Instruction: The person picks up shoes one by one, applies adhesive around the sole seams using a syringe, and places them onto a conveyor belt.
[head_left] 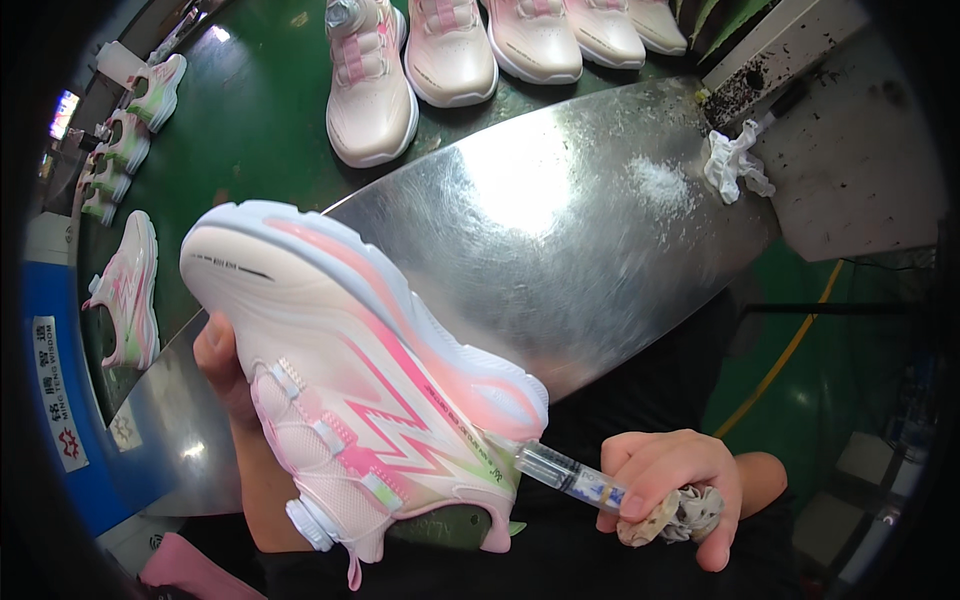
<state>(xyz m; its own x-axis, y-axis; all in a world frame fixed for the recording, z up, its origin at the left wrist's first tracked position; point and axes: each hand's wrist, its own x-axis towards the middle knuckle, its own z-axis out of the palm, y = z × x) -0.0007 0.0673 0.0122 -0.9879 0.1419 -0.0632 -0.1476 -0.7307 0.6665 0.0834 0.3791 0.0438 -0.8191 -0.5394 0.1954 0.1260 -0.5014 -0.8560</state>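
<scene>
A white and pink sneaker (330, 330) is tilted in front of me, its toe up to the left and its pale blue sole facing up and right. From behind its upper, my left hand (222, 365) grips it; only the thumb side shows. My right hand (675, 485) is closed around a clear syringe (568, 474) with a bluish part inside. The syringe's tip meets the seam between sole and upper near the heel. A crumpled, stained rag (685, 516) is also tucked in my right hand. A round white dial (312, 525) sits at the shoe's tongue.
Several matching sneakers (450, 55) stand in a row on the green surface (250, 120) ahead. More shoes (130, 290) line the left. A shiny metal plate (600, 250) lies beyond my hands, with white residue (660, 188) and a crumpled white tissue (735, 163) near its far right end.
</scene>
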